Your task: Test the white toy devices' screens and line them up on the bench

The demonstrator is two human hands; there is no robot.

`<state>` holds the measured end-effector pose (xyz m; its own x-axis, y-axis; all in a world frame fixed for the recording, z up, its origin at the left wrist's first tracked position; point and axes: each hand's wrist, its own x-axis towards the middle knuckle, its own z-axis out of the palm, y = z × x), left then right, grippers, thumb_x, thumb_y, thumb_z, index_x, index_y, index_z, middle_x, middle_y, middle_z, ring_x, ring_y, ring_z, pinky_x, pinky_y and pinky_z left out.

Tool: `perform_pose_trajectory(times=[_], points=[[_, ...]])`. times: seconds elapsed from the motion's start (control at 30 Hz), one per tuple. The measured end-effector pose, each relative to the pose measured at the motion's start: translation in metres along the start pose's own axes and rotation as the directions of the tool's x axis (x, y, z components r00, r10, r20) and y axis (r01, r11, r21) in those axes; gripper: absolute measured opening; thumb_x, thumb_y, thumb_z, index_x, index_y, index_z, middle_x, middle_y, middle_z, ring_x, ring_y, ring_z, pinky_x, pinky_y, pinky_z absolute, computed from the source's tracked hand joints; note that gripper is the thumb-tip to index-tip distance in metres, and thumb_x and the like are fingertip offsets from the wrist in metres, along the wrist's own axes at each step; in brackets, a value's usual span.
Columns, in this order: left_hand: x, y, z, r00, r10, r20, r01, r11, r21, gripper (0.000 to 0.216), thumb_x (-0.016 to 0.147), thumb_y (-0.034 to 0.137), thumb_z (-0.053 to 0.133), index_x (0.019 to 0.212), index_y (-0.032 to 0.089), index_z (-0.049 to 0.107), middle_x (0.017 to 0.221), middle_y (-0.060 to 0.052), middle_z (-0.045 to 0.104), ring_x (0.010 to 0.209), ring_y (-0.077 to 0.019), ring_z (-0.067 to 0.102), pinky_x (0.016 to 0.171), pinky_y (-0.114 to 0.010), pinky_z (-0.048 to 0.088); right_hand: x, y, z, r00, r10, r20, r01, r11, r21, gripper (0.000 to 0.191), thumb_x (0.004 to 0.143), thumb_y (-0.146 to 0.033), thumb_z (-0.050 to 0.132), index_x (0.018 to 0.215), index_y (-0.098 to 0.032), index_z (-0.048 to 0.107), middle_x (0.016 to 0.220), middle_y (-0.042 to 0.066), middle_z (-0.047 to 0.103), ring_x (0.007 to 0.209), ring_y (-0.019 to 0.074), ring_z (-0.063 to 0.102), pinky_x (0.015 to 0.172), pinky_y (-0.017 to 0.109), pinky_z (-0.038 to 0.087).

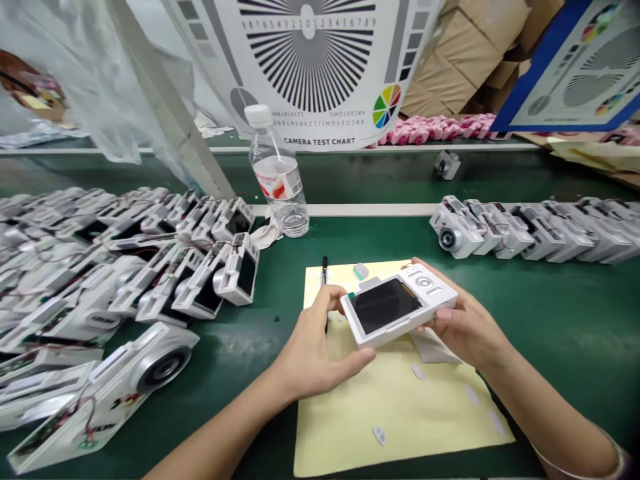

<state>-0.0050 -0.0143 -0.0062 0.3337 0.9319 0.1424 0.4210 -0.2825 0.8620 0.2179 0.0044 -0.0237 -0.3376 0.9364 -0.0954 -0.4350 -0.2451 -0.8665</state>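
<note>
A white digital camera (385,307) is held above a yellow sheet (400,420), its dark screen tilted up toward me. My right hand (465,320) grips its right end beside the round button pad, thumb on the near edge. My left hand (320,347) is at the camera's left end, fingertips at the far corner and thumb along the lower edge. Beneath the camera a whitish folded piece (434,348) shows in part. A black pen (325,273) lies by my left fingers, partly hidden. Small white pieces, one a tiny button part (379,435), are scattered on the sheet.
Rows of opened white cameras (195,280) crowd the left side, some with loose wires. More cameras (540,230) stand in a row at right. A water bottle (280,180) stands behind, below a camera test chart (310,80). Pink items (430,130) lie at the back.
</note>
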Motion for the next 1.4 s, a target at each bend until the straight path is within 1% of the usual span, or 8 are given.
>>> perform_pose_trajectory(times=[0.3,0.53,0.8,1.0,1.07,1.13,1.23,1.4], points=[[0.000,-0.010,0.006,0.998,-0.052,0.025,0.050,0.994,0.092,0.052,0.069,0.042,0.055,0.112,0.019,0.036,0.105,-0.007,0.054,0.093,-0.0235,0.053,0.082,-0.037,0.039,0.001,-0.003,0.004,0.999,-0.035,0.018,0.034,0.997,0.064,0.057,0.063,-0.023,0.063,0.118,-0.026,0.047,0.104,0.003,0.055,0.068,0.0103,0.057,0.058,0.025,0.054],[0.002,-0.016,0.008,1.000,0.020,0.020,-0.022,0.995,0.099,0.049,0.071,0.043,0.053,0.110,0.018,0.039,0.098,-0.007,0.058,0.086,-0.0216,0.056,0.076,-0.035,0.043,0.002,-0.002,0.007,0.998,-0.054,-0.029,0.056,0.997,0.060,0.055,0.061,-0.021,0.062,0.114,-0.025,0.048,0.098,0.001,0.056,0.060,0.0089,0.055,0.050,0.024,0.052],[0.003,-0.014,0.010,1.000,-0.009,-0.015,0.011,0.985,0.174,0.053,0.067,0.043,0.055,0.110,0.015,0.042,0.101,-0.011,0.060,0.088,-0.0242,0.058,0.076,-0.037,0.045,0.003,0.003,0.010,0.989,-0.099,-0.113,0.101,0.995,0.020,0.054,0.057,-0.018,0.056,0.110,-0.018,0.046,0.075,-0.001,0.056,0.050,0.0073,0.050,0.040,0.020,0.042],[0.006,-0.025,0.007,0.994,0.015,-0.111,0.003,0.986,0.165,0.053,0.070,0.046,0.053,0.110,0.012,0.043,0.102,-0.012,0.059,0.090,-0.0252,0.058,0.078,-0.037,0.046,0.008,0.002,0.012,0.992,-0.021,-0.127,0.041,0.988,0.151,0.055,0.062,-0.022,0.065,0.112,-0.026,0.041,0.106,0.001,0.052,0.070,0.0110,0.061,0.062,0.028,0.054],[0.009,-0.029,0.004,0.966,0.119,-0.229,-0.046,0.953,0.299,0.052,0.068,0.045,0.056,0.108,0.013,0.045,0.098,-0.011,0.059,0.087,-0.0246,0.059,0.075,-0.036,0.047,0.011,0.005,0.013,0.983,-0.005,-0.182,0.039,0.982,0.183,0.047,0.063,-0.022,0.068,0.102,-0.024,0.042,0.102,0.000,0.055,0.071,0.0114,0.063,0.070,0.031,0.054],[0.012,-0.031,0.002,0.904,0.302,-0.304,-0.125,0.865,0.487,0.051,0.065,0.044,0.059,0.104,0.014,0.046,0.091,-0.008,0.058,0.081,-0.0235,0.059,0.071,-0.034,0.048,0.013,0.010,0.014,0.974,0.040,-0.223,0.011,0.974,0.225,0.039,0.063,-0.023,0.070,0.090,-0.021,0.042,0.089,0.000,0.060,0.069,0.0120,0.065,0.075,0.031,0.053],[0.015,-0.031,0.000,0.802,0.538,-0.260,-0.246,0.694,0.676,0.048,0.065,0.040,0.060,0.104,0.016,0.045,0.083,-0.006,0.056,0.075,-0.0219,0.057,0.066,-0.032,0.048,0.017,0.016,0.015,0.967,0.113,-0.228,-0.046,0.959,0.278,0.031,0.063,-0.025,0.071,0.078,-0.017,0.045,0.078,0.002,0.065,0.072,0.0113,0.065,0.075,0.024,0.052],[0.016,-0.030,0.000,0.697,0.690,-0.195,-0.331,0.551,0.766,0.051,0.065,0.031,0.061,0.111,0.018,0.042,0.091,-0.008,0.054,0.081,-0.0236,0.056,0.071,-0.036,0.049,0.019,0.017,0.016,0.974,0.059,-0.216,-0.005,0.969,0.245,0.029,0.062,-0.032,0.072,0.074,-0.014,0.053,0.083,0.004,0.065,0.073,0.0108,0.065,0.065,0.019,0.051]])
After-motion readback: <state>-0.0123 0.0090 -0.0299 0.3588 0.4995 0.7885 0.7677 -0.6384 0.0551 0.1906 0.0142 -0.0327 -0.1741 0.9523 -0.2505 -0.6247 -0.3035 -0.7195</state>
